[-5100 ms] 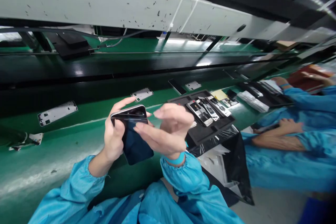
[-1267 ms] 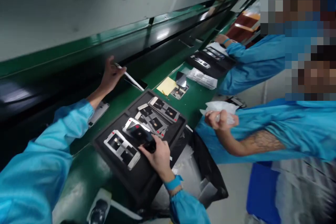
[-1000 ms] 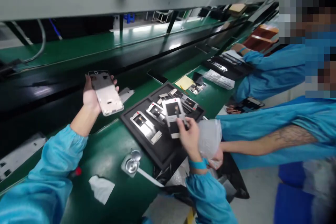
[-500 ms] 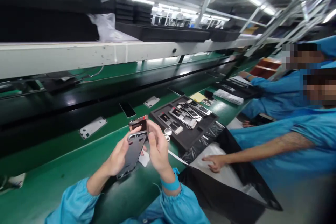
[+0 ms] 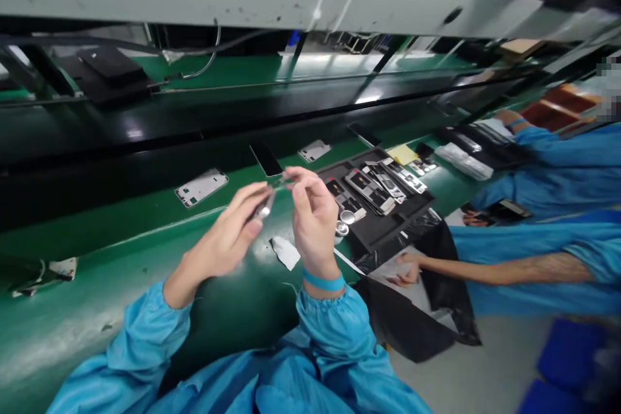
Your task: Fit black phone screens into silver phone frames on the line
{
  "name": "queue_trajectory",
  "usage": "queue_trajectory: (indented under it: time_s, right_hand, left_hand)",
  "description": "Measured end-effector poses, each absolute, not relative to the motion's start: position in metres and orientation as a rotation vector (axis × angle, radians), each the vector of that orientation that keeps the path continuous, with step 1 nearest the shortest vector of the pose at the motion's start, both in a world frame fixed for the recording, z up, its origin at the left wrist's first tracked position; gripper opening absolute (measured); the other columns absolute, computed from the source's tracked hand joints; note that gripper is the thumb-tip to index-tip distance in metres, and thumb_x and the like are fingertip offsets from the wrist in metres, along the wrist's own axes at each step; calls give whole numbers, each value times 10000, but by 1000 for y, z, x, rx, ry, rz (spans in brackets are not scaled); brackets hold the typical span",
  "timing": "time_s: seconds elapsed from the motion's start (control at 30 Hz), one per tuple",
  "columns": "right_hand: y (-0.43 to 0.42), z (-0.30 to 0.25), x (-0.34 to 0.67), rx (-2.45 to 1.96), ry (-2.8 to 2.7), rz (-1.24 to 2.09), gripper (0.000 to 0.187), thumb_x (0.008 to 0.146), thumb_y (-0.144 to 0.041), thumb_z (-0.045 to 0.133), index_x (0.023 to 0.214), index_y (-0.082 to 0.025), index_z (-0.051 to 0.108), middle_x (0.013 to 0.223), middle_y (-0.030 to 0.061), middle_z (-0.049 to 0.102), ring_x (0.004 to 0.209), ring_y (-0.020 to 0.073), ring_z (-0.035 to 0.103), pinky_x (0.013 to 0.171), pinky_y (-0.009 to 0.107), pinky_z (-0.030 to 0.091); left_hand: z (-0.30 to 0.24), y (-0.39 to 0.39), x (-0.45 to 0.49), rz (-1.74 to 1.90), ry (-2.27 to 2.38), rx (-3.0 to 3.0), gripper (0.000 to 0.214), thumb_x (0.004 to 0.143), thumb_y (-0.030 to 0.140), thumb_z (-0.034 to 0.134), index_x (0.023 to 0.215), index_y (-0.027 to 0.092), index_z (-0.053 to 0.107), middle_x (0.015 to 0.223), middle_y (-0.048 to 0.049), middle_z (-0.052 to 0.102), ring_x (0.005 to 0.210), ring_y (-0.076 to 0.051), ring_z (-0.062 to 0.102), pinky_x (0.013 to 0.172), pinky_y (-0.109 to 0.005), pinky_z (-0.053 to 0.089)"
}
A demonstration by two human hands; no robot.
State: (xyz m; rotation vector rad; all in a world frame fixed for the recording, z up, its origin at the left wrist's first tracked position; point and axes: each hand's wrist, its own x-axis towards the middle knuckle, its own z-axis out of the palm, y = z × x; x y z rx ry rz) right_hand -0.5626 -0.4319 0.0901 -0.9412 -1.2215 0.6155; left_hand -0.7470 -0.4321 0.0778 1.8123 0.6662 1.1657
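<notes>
My left hand [image 5: 226, 233] is closed round a phone housing [image 5: 265, 208], now turned nearly edge-on, so most of it is hidden behind the fingers. Just to its right, my right hand [image 5: 316, 220] is raised with thumb and fingers drawn together. Something thin and pale shows at its fingertips, next to the top of the housing; its kind is too blurred to tell. Below the hands, a scrap of white paper [image 5: 285, 253] lies on the green bench [image 5: 233, 310].
A black tray [image 5: 383, 233] with several phone parts stands to the right, small round tins [image 5: 342, 228] at its near corner. Beyond my hands lie a white phone panel [image 5: 201, 187] and a dark phone screen [image 5: 266, 160]. A co-worker's hand [image 5: 406, 270] touches plastic at right.
The view has tipped downward. The housing has turned from showing its broad face to nearly edge-on. The dark part with a red mark behind it is no longer visible between my hands.
</notes>
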Motion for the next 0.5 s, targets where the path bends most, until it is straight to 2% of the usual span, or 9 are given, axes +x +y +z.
queue_trajectory:
  time_s: [0.07, 0.1, 0.17, 0.2, 0.3, 0.4, 0.5]
  right_hand:
    - [-431, 69, -562, -1071, -1335, 644, 326, 1085, -520, 568, 914, -242, 581, 1335, 108, 667, 1249, 253, 658, 1078, 440, 539]
    - [-431, 54, -563, -1189, -1419, 667, 320, 1093, -498, 538, 905, -242, 575, 1330, 113, 662, 1256, 256, 648, 1087, 449, 530]
    - [-431, 19, -566, -1470, -1598, 717, 297, 1072, -438, 543, 853, -239, 572, 1211, 114, 674, 1190, 266, 644, 1075, 465, 519]
    - [-432, 1, -569, -1561, -1641, 737, 275, 1041, -395, 584, 819, -234, 574, 1140, 118, 673, 1154, 284, 638, 1066, 489, 509]
    - [-435, -39, -578, -1685, -1645, 722, 181, 957, -286, 652, 804, -214, 588, 1107, 150, 654, 1115, 331, 601, 1051, 560, 469]
    - [-437, -44, -579, -1698, -1592, 685, 106, 961, -283, 638, 904, -194, 631, 1148, 175, 652, 1123, 339, 582, 1032, 555, 472]
    - [-440, -15, -572, -1569, -1528, 722, 282, 1076, -422, 503, 1064, -198, 675, 1036, 113, 682, 1018, 283, 636, 925, 460, 558]
  left_hand:
    - [84, -422, -761, 1310, 828, 1482, 722, 1047, 715, 536, 1519, 184, 662, 1408, -193, 708, 1124, -301, 750, 1003, -434, 625]
    - [87, -418, -769, 1355, 867, 1313, 744, 1033, 748, 532, 1486, 176, 682, 1254, -176, 769, 965, -267, 768, 882, -392, 648]
    - [94, -413, -783, 1367, 820, 1064, 795, 1024, 803, 472, 1428, 158, 702, 1001, -142, 804, 782, -246, 762, 738, -363, 649]
    - [99, -412, -789, 1332, 761, 978, 812, 1035, 811, 421, 1425, 154, 695, 946, -138, 804, 750, -255, 765, 715, -376, 653]
    - [115, -419, -797, 1201, 595, 803, 839, 1061, 806, 301, 1476, 164, 646, 948, -145, 805, 743, -292, 784, 696, -432, 660]
    - [129, -432, -793, 1117, 512, 690, 853, 1043, 833, 307, 1455, 175, 660, 985, -143, 799, 754, -306, 787, 662, -430, 645]
    - [136, -445, -788, 991, 430, 700, 853, 1006, 862, 389, 1426, 177, 677, 990, -143, 803, 717, -302, 777, 649, -427, 634]
